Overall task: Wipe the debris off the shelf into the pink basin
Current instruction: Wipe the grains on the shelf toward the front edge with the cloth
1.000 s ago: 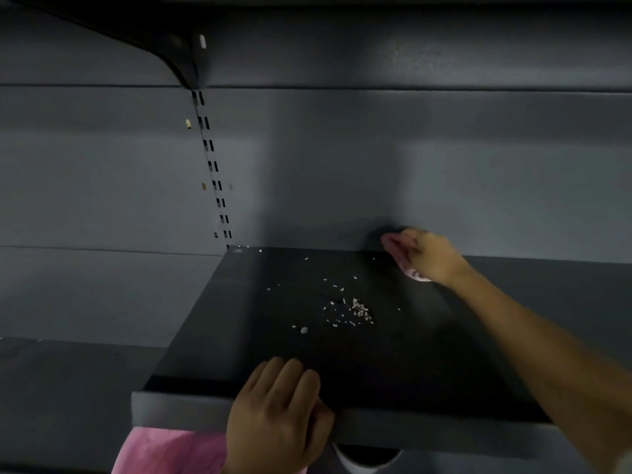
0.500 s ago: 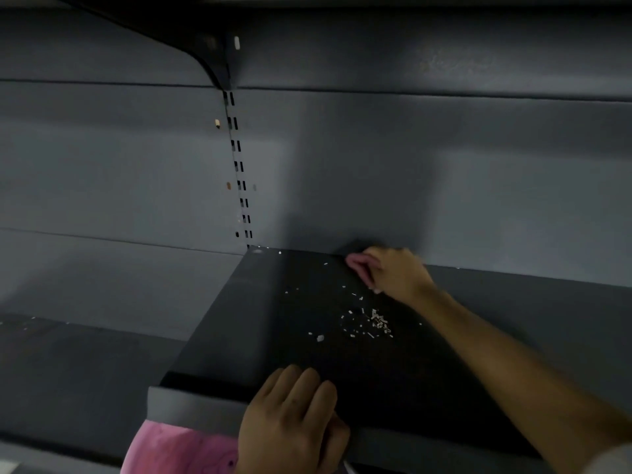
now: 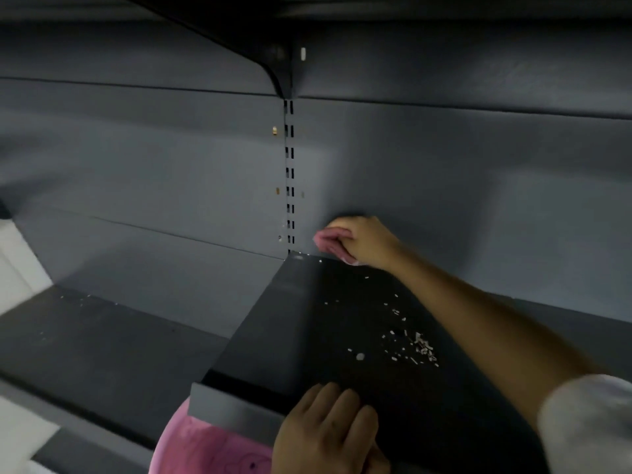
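Right hand (image 3: 366, 242) clutches cloth (image 3: 325, 239) at shelf (image 3: 307, 336) back-left corner, starting the wipe; left hand (image 3: 328, 429) on front edge, grip unclear. Next: sweep debris (image 3: 410, 347) forward into basin (image 3: 212, 446).

This looks like a shop. A dark metal shelf (image 3: 307, 336) meets a slotted upright (image 3: 290, 186) against grey back panels (image 3: 444, 183).

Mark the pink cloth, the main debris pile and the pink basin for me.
pink cloth (image 3: 325, 238): head view, on its bunched, exposed end.
debris pile (image 3: 415, 348): head view, on the middle of the cluster.
pink basin (image 3: 205, 446): head view, on its visible wall.
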Demonstrator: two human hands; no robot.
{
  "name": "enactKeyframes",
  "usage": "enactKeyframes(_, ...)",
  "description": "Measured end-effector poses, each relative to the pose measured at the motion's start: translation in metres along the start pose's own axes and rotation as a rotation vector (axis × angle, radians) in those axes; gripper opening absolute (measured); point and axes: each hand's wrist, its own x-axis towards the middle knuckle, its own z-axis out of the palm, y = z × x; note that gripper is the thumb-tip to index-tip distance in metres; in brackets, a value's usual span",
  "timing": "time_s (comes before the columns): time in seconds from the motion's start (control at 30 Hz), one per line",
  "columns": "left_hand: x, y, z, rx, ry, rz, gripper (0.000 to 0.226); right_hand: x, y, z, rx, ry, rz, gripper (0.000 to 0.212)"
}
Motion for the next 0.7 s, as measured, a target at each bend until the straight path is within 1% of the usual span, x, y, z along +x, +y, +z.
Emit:
enactKeyframes(0.07, 0.001, 0.0, -0.001, 0.011, -0.001, -0.006, 0.02, 0.014, -0.013, 0.019, -0.117, -0.037, -0.1, 0.03)
enactKeyframes(0.13, 0.0, 0.001, -0.002, 0.015, -0.007, -0.012, 0.022, 0.019, -0.019, 0.035, -0.209, -0.101, -0.132, 0.04)
enactKeyframes(0.2, 0.0, 0.001, -0.002, 0.01, -0.007, -0.014, 0.023, 0.021, -0.017, 0.046, -0.211, -0.18, -0.106, 0.032)
enactKeyframes(0.23, 0.0, 0.001, -0.002, 0.006, -0.006, -0.015, 0.023, 0.022, -0.017, 0.048, -0.23, -0.218, -0.084, 0.031)
enactKeyframes(0.33, 0.0, 0.002, -0.003, -0.015, -0.003, -0.009, 0.021, 0.025, -0.015, 0.04, -0.28, -0.342, 0.037, 0.039)
enactKeyframes(0.4, 0.0, 0.002, -0.005, -0.035, -0.009, -0.003, 0.02, 0.02, -0.008, 0.028, -0.294, -0.369, 0.065, 0.043)
enactKeyframes(0.47, 0.002, 0.003, -0.006, -0.04, -0.015, -0.005, 0.02, 0.004, 0.0, 0.016, -0.248, -0.403, 0.077, 0.035)
enactKeyframes(0.53, 0.003, 0.003, -0.006, -0.038, -0.016, -0.006, 0.02, -0.018, 0.006, 0.003, -0.197, -0.461, 0.083, 0.02)
enactKeyframes(0.57, 0.002, 0.003, -0.006, -0.039, -0.018, -0.003, 0.02, -0.03, 0.009, -0.003, -0.144, -0.482, 0.091, 0.019)
enactKeyframes(0.6, 0.002, 0.004, -0.006, -0.039, -0.02, 0.001, 0.02, -0.04, 0.011, -0.01, -0.083, -0.483, 0.106, 0.022)
enactKeyframes(0.63, 0.001, 0.004, -0.006, -0.04, -0.022, 0.004, 0.019, -0.049, 0.013, -0.018, -0.03, -0.445, 0.119, 0.025)
enactKeyframes(0.7, 0.001, 0.003, -0.006, -0.051, -0.021, 0.005, 0.018, -0.058, 0.017, -0.033, 0.006, -0.256, 0.14, 0.026)
